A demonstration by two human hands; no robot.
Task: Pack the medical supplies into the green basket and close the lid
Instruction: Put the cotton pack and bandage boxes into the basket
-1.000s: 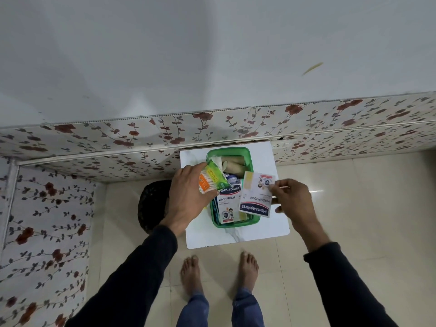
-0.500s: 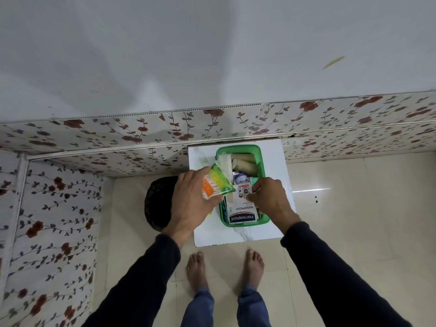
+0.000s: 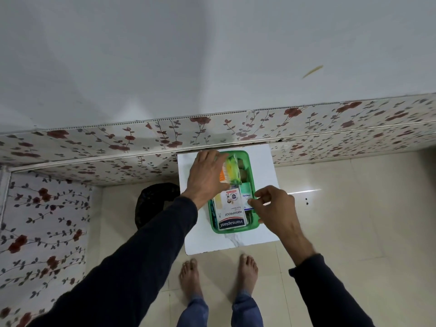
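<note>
The green basket (image 3: 250, 175) stands on a small white table (image 3: 264, 166) against the wall. A Hansaplast plaster pack (image 3: 230, 214) lies flat inside it, with a small teal and white box (image 3: 246, 197) on its right and tan bandage rolls (image 3: 243, 173) at the far end. My left hand (image 3: 207, 175) hovers over the basket's far left part, gripping a green, yellow and orange packet (image 3: 230, 172). My right hand (image 3: 274, 208) sits at the basket's right rim. Its fingers are curled and apart, the tips at the small box's edge. No lid is in view.
A black round object (image 3: 155, 201) sits on the floor left of the table. The flowered wall panel (image 3: 141, 142) runs right behind the table. My bare feet (image 3: 219, 277) stand on the cream tiles just in front of it.
My right hand laid the plaster pack into the basket, let it go and drew back to the right rim. My left hand carried its packet further over the basket's far end.
</note>
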